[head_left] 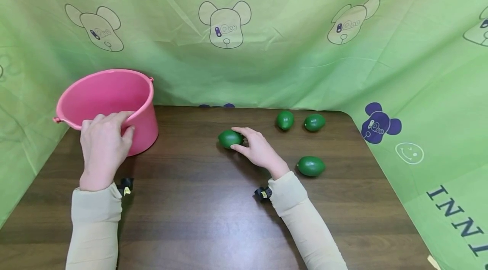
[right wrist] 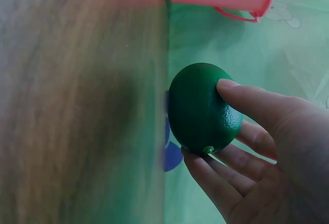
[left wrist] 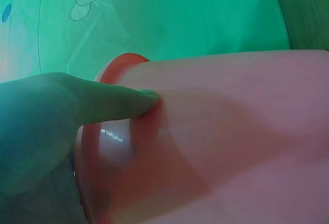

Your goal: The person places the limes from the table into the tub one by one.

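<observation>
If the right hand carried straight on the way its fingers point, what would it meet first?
The right hand already grips a green lime. Its fingers point left and slightly away; beyond the lime only bare wooden table shows, then probably the pink bucket, though depth is uncertain.

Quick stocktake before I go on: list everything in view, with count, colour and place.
bucket: one, pink, back left of table, upright.
limes: four, green; one mid-table in the right hand, two near the back edge, one right of the right wrist.
table: one, dark brown wood.
cloth: one, green with bear prints, behind and beside the table.
left hand: grips the bucket's near rim.
right hand: fingers pinch the mid-table lime.
</observation>
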A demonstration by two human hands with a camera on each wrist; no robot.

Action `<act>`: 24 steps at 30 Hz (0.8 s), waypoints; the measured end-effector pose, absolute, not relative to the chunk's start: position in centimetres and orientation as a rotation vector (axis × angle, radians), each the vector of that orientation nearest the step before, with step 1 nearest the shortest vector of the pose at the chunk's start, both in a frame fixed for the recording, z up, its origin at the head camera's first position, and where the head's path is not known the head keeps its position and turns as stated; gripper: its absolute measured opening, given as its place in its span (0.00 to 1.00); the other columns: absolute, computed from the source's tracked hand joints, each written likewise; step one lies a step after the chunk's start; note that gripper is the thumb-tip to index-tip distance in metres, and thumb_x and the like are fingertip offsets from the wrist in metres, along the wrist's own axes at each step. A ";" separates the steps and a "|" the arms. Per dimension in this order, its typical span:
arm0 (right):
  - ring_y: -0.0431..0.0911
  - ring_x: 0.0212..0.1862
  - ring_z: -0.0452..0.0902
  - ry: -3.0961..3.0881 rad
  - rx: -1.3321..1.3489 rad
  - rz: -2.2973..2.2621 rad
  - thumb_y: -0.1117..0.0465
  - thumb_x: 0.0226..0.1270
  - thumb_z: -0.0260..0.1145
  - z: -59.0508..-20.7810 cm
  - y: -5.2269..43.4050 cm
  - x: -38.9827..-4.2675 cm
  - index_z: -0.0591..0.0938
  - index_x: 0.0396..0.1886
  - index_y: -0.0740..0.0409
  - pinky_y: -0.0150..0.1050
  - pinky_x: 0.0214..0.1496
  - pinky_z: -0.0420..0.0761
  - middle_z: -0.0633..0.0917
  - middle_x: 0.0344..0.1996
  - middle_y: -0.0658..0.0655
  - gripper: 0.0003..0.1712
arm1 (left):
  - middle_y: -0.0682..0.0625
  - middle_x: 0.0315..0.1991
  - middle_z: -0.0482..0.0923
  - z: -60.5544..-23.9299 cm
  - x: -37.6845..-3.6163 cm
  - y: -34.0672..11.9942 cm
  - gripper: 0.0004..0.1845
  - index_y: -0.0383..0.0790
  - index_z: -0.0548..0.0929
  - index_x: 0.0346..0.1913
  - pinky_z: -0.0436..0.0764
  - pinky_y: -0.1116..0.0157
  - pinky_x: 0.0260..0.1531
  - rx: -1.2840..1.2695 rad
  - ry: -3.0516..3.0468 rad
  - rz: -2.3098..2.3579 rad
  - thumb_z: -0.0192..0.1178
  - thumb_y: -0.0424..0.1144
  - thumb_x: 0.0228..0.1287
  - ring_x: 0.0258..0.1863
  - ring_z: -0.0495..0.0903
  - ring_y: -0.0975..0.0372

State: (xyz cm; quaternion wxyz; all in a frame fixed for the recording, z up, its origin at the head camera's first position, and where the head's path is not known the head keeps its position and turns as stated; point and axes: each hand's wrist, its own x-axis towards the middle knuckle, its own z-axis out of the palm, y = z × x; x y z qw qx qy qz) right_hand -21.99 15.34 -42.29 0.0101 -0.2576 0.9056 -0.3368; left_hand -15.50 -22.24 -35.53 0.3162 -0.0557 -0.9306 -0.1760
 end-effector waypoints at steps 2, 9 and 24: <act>0.52 0.60 0.78 2.835 -0.797 -1.064 0.55 0.72 0.70 -42.1 15.6 -22.0 0.74 0.71 0.61 0.46 0.61 0.77 0.79 0.63 0.60 0.32 | 0.36 0.37 0.85 -35.5 -15.5 -22.1 0.19 0.35 0.86 0.53 0.64 0.47 0.34 -0.160 -2.456 -0.466 0.72 0.28 0.57 0.32 0.76 0.41; 0.54 0.60 0.78 2.866 -0.759 -1.126 0.56 0.71 0.71 -41.6 16.9 -22.2 0.74 0.71 0.62 0.48 0.61 0.77 0.78 0.63 0.63 0.33 | 0.38 0.37 0.86 -35.3 -15.2 -21.6 0.20 0.37 0.88 0.52 0.65 0.49 0.31 -0.210 -2.454 -0.473 0.74 0.29 0.55 0.29 0.77 0.44; 0.55 0.61 0.78 2.831 -0.625 -1.295 0.58 0.71 0.71 -40.7 19.2 -22.6 0.73 0.72 0.62 0.45 0.61 0.78 0.77 0.63 0.64 0.33 | 0.42 0.37 0.88 -34.8 -14.7 -19.6 0.20 0.41 0.89 0.52 0.70 0.51 0.31 -0.360 -2.455 -0.495 0.75 0.29 0.54 0.30 0.78 0.48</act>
